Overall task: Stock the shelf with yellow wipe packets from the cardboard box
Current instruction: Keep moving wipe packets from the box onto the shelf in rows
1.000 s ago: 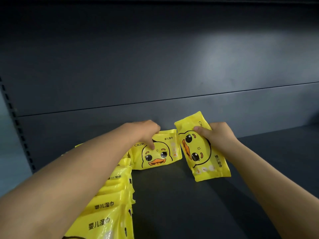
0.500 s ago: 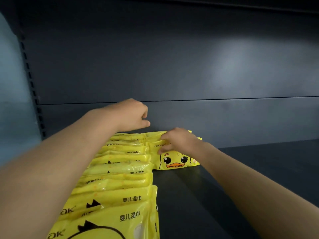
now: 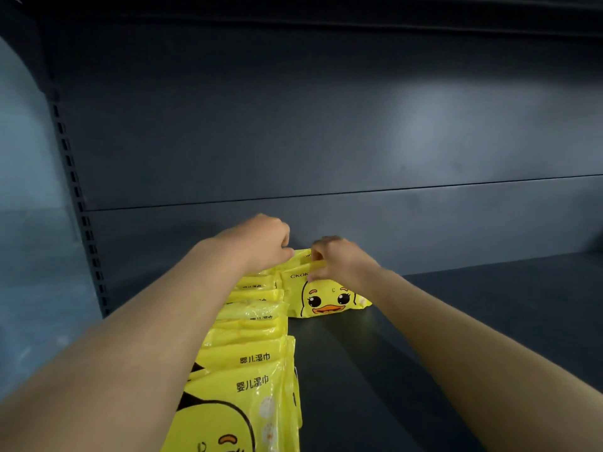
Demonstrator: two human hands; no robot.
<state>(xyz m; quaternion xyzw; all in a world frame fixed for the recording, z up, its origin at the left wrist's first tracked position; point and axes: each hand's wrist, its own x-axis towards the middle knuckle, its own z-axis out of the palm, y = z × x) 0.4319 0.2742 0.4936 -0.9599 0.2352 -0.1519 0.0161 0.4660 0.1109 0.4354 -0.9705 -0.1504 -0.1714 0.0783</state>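
One wide-angle camera, worn on the head, looks forward and down along both forearms (image 3: 146,337) into the shelf (image 3: 505,288). It sits near: the forearms fill the lower corners, and the left grip (image 3: 261,243) and right grip (image 3: 339,259) sit close together mid-frame. The duck-faced packet (image 3: 326,298) just below the right grip faces the lens; the slotted upright (image 3: 81,216) well left of the left grip bows near the frame's edge.

A row of yellow wipe packets (image 3: 251,363) stands edge-up along the dark shelf (image 3: 456,321). Beside its far end, a duck-faced packet (image 3: 326,300) stands facing forward.
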